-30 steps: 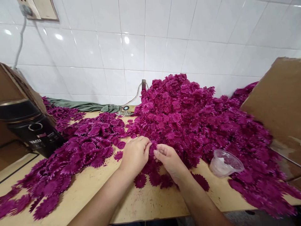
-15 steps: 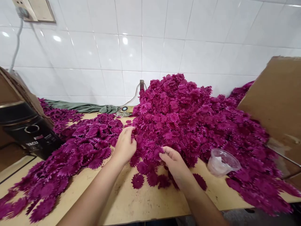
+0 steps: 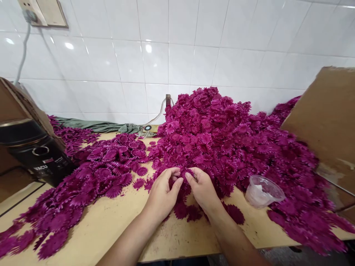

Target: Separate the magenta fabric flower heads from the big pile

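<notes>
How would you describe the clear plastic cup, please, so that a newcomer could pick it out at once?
Start from the big heap of magenta flower pieces before the white tiled wall. Follow its front edge rightward from the right hand, stopping short of the cardboard. The clear plastic cup there, with something white inside, is see-through, unlike the magenta pieces beside it.

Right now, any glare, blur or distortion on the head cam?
Head view, top: bright glints on the white wall tiles; head view, left edge: black flask looks stretched, likely wide-angle; head view, lower left: purple flower pieces look softer; head view, centre: left hand and right hand fairly crisp, purple pile behind them sharp enough.
</notes>
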A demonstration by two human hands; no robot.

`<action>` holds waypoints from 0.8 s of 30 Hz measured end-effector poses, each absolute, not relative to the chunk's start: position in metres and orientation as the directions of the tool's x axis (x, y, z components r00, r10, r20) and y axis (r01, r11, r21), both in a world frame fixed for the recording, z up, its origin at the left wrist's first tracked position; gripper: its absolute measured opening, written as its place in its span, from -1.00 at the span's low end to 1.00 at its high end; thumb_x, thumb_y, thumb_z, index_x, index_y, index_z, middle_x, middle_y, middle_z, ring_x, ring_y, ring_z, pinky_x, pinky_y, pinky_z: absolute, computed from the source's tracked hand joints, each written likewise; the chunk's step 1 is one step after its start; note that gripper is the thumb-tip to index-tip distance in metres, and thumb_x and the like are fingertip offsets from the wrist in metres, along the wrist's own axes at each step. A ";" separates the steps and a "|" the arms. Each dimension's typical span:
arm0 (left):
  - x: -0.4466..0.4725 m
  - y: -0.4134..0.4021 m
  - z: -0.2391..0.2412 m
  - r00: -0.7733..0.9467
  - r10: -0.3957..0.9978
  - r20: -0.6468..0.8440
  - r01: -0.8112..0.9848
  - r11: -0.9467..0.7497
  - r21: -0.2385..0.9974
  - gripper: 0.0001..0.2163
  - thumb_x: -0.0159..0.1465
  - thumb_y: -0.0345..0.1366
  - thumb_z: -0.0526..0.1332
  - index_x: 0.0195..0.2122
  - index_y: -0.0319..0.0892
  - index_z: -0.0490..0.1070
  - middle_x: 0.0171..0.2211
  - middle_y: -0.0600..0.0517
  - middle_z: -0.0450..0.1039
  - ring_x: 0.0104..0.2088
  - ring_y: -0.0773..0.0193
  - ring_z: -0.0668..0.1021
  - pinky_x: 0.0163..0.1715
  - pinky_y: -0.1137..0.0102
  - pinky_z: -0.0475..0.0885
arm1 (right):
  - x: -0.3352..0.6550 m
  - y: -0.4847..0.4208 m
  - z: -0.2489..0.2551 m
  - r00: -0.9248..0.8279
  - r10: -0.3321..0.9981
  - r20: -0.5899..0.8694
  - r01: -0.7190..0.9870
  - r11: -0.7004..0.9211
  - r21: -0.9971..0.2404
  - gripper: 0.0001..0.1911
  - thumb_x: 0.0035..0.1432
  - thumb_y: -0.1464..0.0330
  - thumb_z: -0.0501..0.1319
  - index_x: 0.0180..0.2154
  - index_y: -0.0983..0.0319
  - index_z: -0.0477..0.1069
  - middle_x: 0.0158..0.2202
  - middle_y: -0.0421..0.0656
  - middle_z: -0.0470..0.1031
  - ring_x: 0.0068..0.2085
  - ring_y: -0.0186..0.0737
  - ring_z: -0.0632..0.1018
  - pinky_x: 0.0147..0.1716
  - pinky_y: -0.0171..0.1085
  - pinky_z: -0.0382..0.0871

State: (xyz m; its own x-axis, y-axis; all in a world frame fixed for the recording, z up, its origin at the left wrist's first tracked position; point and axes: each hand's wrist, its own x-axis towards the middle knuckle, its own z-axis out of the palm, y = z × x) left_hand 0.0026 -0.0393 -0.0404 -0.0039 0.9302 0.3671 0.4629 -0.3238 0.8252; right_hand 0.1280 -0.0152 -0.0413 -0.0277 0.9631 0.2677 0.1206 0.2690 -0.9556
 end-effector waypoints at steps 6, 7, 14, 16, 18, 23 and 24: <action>0.006 -0.041 -0.028 0.055 0.910 0.411 0.499 -0.381 0.778 -0.78 0.16 -0.28 0.08 -0.17 -0.15 0.37 -0.21 -0.04 0.47 -0.19 0.23 0.48 -0.13 0.29 0.35 | 0.125 -0.010 -0.038 0.029 0.968 0.249 0.199 0.238 -0.951 -0.67 0.00 0.17 0.04 -0.67 0.20 0.10 -0.68 -0.31 0.11 -0.58 -0.39 0.18 -0.56 -0.34 0.13; 0.007 -0.040 -0.026 0.066 0.904 0.422 0.512 -0.394 0.763 -0.76 0.15 -0.27 0.10 -0.16 -0.14 0.37 -0.20 -0.03 0.47 -0.18 0.23 0.48 -0.12 0.29 0.35 | 0.125 -0.010 -0.038 0.020 0.972 0.233 0.170 0.226 -0.959 -0.65 -0.01 0.14 0.05 -0.67 0.20 0.08 -0.68 -0.32 0.08 -0.58 -0.40 0.16 -0.56 -0.34 0.11; 0.010 -0.033 -0.016 0.089 0.920 0.382 0.665 -0.341 0.664 -0.84 0.11 -0.38 0.09 -0.35 -0.12 0.45 -0.33 0.03 0.52 -0.29 0.22 0.51 -0.24 0.32 0.36 | 0.124 -0.019 -0.034 -0.128 0.989 0.077 -0.039 0.073 -0.997 -0.68 -0.08 0.10 0.11 -0.55 0.23 0.23 -0.60 -0.29 0.21 -0.48 -0.36 0.28 -0.42 -0.33 0.21; 0.009 -0.028 -0.016 0.057 0.930 0.363 0.677 -0.304 0.670 -0.85 0.10 -0.40 0.08 -0.43 -0.13 0.44 -0.40 0.05 0.52 -0.35 0.24 0.51 -0.30 0.35 0.36 | 0.125 -0.023 -0.033 -0.177 0.983 0.056 -0.085 0.041 -0.996 -0.74 -0.16 0.18 0.20 -0.48 0.24 0.27 -0.56 -0.29 0.27 -0.45 -0.35 0.32 -0.37 -0.32 0.23; 0.004 -0.020 -0.015 -0.004 0.933 0.359 0.639 -0.274 0.719 -0.87 0.10 -0.34 0.08 -0.48 -0.14 0.41 -0.49 0.07 0.49 -0.44 0.27 0.49 -0.38 0.37 0.35 | 0.125 -0.027 -0.032 -0.226 0.973 0.053 -0.142 0.021 -0.990 -0.74 -0.20 0.25 0.23 -0.43 0.24 0.30 -0.51 -0.27 0.32 -0.43 -0.34 0.35 -0.33 -0.30 0.25; -0.020 0.006 -0.011 -0.266 0.900 0.346 0.415 -0.217 0.883 -0.86 0.08 -0.27 0.08 -0.45 -0.21 0.35 -0.54 0.06 0.41 -0.49 0.30 0.47 -0.43 0.40 0.37 | 0.128 -0.035 -0.032 -0.254 0.963 0.096 -0.065 0.082 -0.995 -0.83 -0.09 0.27 0.16 -0.48 0.25 0.29 -0.53 -0.25 0.31 -0.45 -0.33 0.35 -0.37 -0.30 0.27; -0.024 0.010 -0.010 -0.271 0.897 0.349 0.413 -0.219 0.884 -0.85 0.07 -0.30 0.08 -0.39 -0.22 0.37 -0.47 0.03 0.44 -0.42 0.28 0.49 -0.36 0.38 0.39 | 0.129 -0.035 -0.033 -0.228 0.968 0.105 -0.022 0.103 -0.994 -0.82 -0.07 0.26 0.15 -0.52 0.25 0.27 -0.56 -0.25 0.28 -0.48 -0.35 0.33 -0.41 -0.32 0.25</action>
